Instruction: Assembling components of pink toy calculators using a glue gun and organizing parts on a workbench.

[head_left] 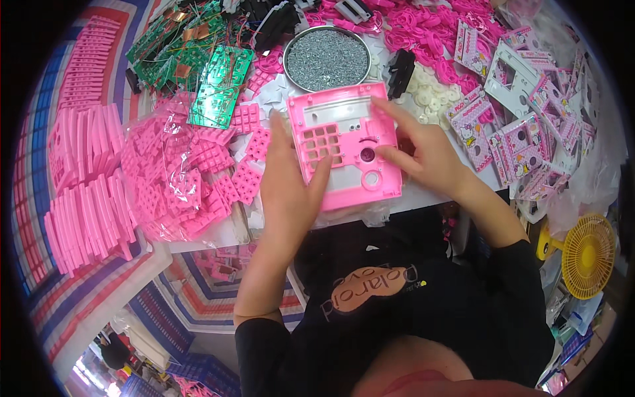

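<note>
A pink plastic casing (343, 127) with a grid of square key openings, a clear window and round holes lies at the table's near edge. My left hand (288, 182) grips its left side, fingers along the outer edge and thumb over the key openings. On the right side, my right hand (423, 149) holds the rim near the upper corner, its thumb by a dark round part (368, 155) in the casing. Just beyond stands a round metal tray (287, 74) full of small screws (327, 58). Pink rubber keypads (248, 180) lie left of my left hand.
Green circuit boards (221, 86) with wires heap at the back left. Stacked pink casings (89, 212) stand far left. Pink plastic parts (423, 36), cream discs (433, 92) and printed panels (529, 142) pile up at the right. A yellow fan (589, 255) stands at the lower right.
</note>
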{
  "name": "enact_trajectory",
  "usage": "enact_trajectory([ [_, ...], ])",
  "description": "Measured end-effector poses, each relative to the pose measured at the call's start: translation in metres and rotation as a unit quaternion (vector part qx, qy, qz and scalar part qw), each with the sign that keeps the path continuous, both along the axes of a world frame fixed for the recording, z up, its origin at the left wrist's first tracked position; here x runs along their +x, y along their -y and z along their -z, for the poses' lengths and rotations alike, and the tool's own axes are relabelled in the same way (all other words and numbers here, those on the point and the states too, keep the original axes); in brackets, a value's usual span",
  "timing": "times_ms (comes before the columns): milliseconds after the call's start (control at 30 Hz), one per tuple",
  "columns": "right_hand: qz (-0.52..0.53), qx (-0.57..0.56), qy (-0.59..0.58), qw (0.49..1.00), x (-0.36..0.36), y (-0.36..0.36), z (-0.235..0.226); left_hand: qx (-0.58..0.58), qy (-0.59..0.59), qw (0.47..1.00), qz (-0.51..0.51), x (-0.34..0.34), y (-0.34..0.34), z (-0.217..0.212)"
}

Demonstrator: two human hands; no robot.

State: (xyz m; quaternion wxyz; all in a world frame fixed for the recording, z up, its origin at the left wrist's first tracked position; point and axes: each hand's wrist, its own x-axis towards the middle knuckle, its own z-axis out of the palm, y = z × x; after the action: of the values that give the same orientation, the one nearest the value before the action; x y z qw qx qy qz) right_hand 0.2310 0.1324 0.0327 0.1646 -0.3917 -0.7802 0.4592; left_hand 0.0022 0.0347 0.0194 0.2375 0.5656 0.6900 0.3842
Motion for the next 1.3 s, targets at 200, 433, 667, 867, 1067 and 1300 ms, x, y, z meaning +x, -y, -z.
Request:
enact_trajectory([
  [200,-0.119,0.169,0.128,0.97,0.004,-0.03,0.005,-0.016,-0.154,0.987,0.053,-0.004,0.007,0.006],
  [433,-0.13,0.223,0.174,0.95,-0.003,-0.03,0.007,-0.047,-0.174,0.984,0.006,0.002,0.01,0.001],
  [667,0.073,0.138,-0.034,0.987,0.033,-0.032,-0.019,0.015,-0.273,0.934,0.23,0.01,0.012,-0.004],
  [867,0.197,0.22,0.101,0.95,0.069,-0.121,-0.019,-0.009,-0.26,0.935,0.24,0.013,0.009,-0.01],
  [1067,0.046,0.271,0.351,0.895,0.05,-0.188,0.008,-0.004,-0.227,0.95,0.213,0.02,0.01,-0.004],
  [1300,0.058,0.309,0.308,0.898,0.058,-0.192,0.018,0.003,-0.212,0.954,0.214,0.012,0.009,-0.002],
])
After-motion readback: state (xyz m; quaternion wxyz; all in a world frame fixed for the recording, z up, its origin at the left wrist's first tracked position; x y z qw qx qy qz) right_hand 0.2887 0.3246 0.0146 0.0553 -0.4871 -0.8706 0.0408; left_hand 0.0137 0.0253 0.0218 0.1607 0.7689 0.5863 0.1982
